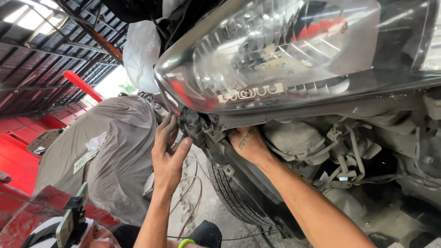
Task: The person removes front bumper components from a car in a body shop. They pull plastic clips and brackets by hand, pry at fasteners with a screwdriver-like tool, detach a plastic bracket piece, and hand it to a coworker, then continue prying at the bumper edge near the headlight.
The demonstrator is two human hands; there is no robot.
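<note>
Two hands work under the headlight (294,50): left hand (167,154) open-fingered on the dark connector (195,126) just above it; right hand (248,144), grip hidden, reaches behind. Yanking could crack the clip.

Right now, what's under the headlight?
Under the headlight: left hand and right hand at a dark bracket, dusty hoses and a tyre. The right hand's fingers are hidden behind the housing.
</note>
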